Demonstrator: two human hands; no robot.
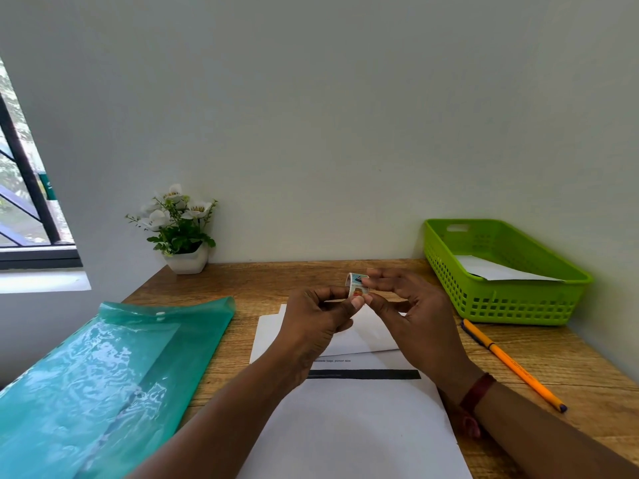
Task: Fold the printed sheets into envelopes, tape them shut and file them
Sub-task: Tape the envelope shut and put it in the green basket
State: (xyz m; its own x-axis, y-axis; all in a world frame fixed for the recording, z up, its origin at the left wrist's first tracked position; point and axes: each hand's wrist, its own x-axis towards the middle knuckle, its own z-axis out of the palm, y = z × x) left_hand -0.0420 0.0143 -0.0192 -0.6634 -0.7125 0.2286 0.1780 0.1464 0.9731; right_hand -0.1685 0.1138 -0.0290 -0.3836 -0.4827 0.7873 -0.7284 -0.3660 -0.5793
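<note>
Centrally, above wooden desk [587, 368]: small patterned tape roll [357, 286], pinched by both left hand [311, 323] and right hand [415, 316], held together. Beneath them: folded white paper [371, 337] on white printed sheets [356, 426]. Right: lime-green plastic basket [518, 305] holding plain white sheet [498, 269]. Left: translucent teal plastic folder [103, 375], lying flat.

The wooden table [249, 281] in front of me stood against the wall. At its far left corner sat a white flower pot [186, 259], and a teal plastic folder [114, 368] lay along the left side. A printed sheet [352, 426] lay nearest me with a folded white paper [366, 335] on its far end. To my right were an orange pen [511, 364] and, beyond it, a green basket [501, 305]
</note>
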